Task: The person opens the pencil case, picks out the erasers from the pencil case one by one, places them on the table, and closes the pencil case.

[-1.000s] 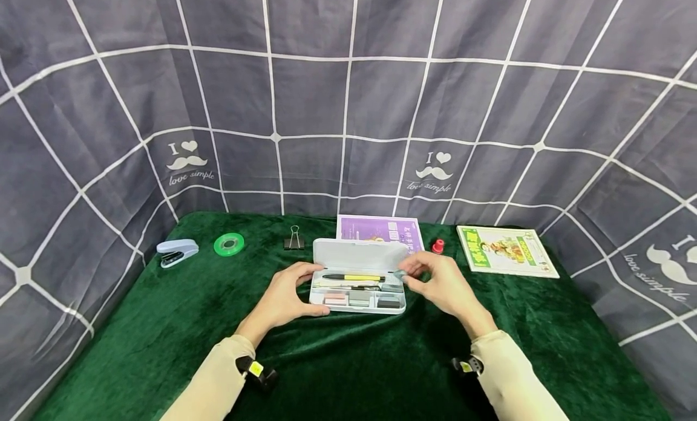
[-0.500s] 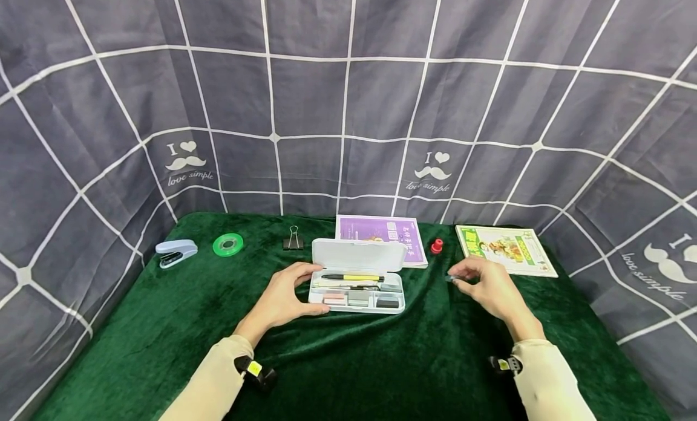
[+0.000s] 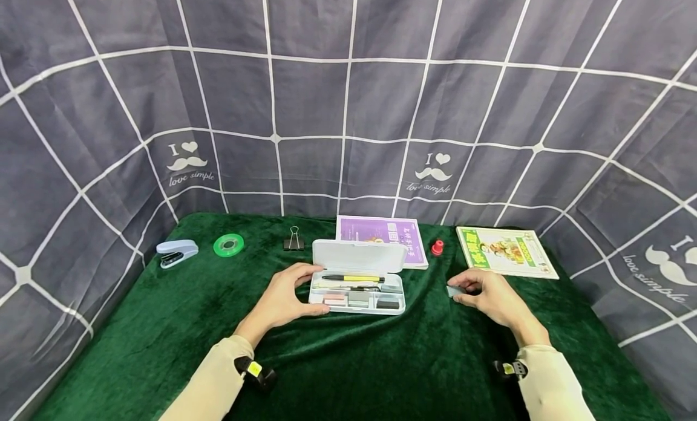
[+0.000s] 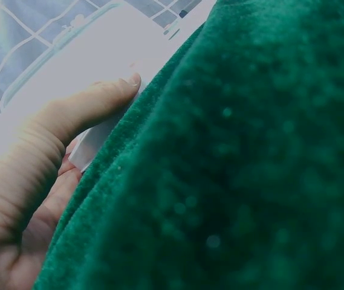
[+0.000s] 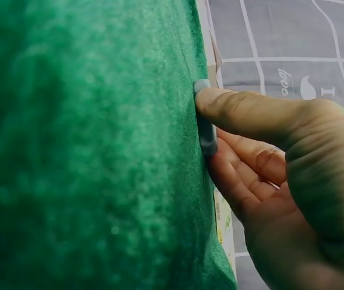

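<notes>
A white pencil case (image 3: 356, 245) lies with its lid raised in the middle of the green cloth. Inside are a yellow-and-black pen (image 3: 354, 278), other slim writing tools, and several small blocks, among them a pink one (image 3: 334, 299) and a dark one (image 3: 388, 303). My left hand (image 3: 285, 294) grips the case's left end, thumb at the front edge and fingers at the back. To the right of the case, my right hand (image 3: 490, 294) pinches a small grey-blue block (image 5: 207, 136) between thumb and fingers, right at the cloth's surface.
Along the back stand a light-blue stapler (image 3: 176, 252), green tape roll (image 3: 229, 245), black binder clip (image 3: 294, 242), purple book (image 3: 408, 242), small red bottle-shaped item (image 3: 437, 247) and a green-and-white book (image 3: 506, 251). A grey checked curtain (image 3: 348, 106) hangs behind.
My right hand has carried the small grey-blue block from the case's right end out to the right and lowered it to the cloth. The left hand has stayed on the case.
</notes>
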Action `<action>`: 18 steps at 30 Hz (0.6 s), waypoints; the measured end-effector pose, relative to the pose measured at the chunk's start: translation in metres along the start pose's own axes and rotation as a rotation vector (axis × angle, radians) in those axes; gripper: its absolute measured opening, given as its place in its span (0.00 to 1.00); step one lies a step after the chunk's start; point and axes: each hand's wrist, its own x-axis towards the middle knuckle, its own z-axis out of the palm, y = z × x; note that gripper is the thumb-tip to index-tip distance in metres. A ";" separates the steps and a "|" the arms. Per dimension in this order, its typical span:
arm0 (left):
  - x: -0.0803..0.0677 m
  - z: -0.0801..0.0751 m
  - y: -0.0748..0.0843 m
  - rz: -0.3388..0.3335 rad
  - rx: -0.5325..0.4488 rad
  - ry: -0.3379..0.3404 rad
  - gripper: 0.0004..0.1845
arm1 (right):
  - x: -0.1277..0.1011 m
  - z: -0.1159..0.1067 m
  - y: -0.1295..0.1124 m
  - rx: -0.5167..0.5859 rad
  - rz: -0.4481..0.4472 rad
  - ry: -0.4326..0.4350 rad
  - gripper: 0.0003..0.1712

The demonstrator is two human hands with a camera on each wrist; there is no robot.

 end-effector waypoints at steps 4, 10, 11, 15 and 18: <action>0.001 0.000 -0.001 -0.008 0.000 -0.003 0.46 | 0.000 0.000 0.000 -0.001 0.012 -0.006 0.15; 0.001 0.000 -0.003 -0.006 0.001 -0.006 0.47 | 0.000 -0.006 -0.011 0.022 -0.009 0.047 0.18; 0.001 0.000 -0.003 -0.005 0.002 -0.005 0.47 | 0.001 -0.007 -0.015 0.033 -0.024 0.061 0.18; 0.001 0.000 -0.002 -0.011 0.002 -0.004 0.46 | 0.009 -0.007 -0.036 0.093 -0.100 0.109 0.18; 0.001 -0.001 -0.001 -0.018 -0.001 -0.002 0.47 | 0.019 -0.001 -0.053 0.175 -0.158 0.117 0.18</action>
